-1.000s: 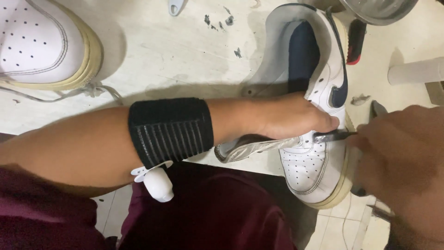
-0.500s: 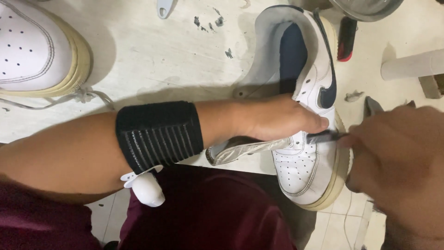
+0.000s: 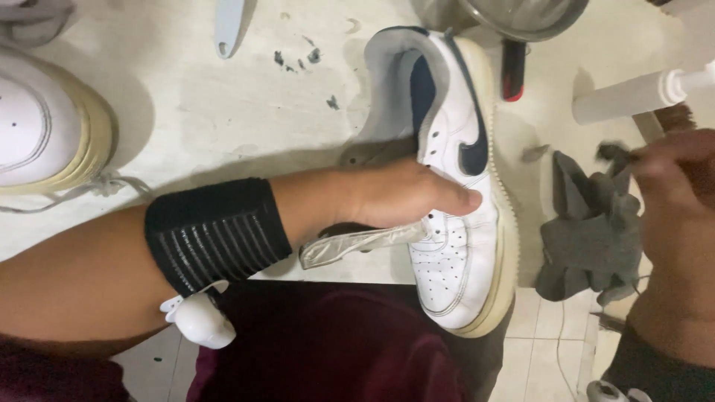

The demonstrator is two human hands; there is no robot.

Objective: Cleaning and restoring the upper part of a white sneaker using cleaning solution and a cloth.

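Observation:
A white sneaker (image 3: 462, 246) with a dark blue side mark and dark insole lies on a pale worktop (image 3: 223, 112), toe toward me. My left hand (image 3: 395, 197) grips it across the lace area; the grey tongue (image 3: 357, 243) sticks out under my palm. That forearm wears a black wristband (image 3: 216, 232) with a white device (image 3: 197, 321). At the right edge, clear of the sneaker, my right hand (image 3: 674, 201) pinches a small dark tool (image 3: 614, 152), blurred, above a crumpled grey cloth (image 3: 588, 238).
A second white sneaker (image 3: 37, 126) with a loose lace (image 3: 97, 186) sits at far left. At the back stand a metal bowl (image 3: 521, 15), a red and black object (image 3: 512, 71), a white tube (image 3: 633, 97) and a grey-blue tool (image 3: 227, 26). Tiled floor (image 3: 551, 350) shows below.
My right hand has pulled the dark tool off the sneaker's toe area and moved right and up over the grey cloth. My left hand keeps its grip; the view has shifted.

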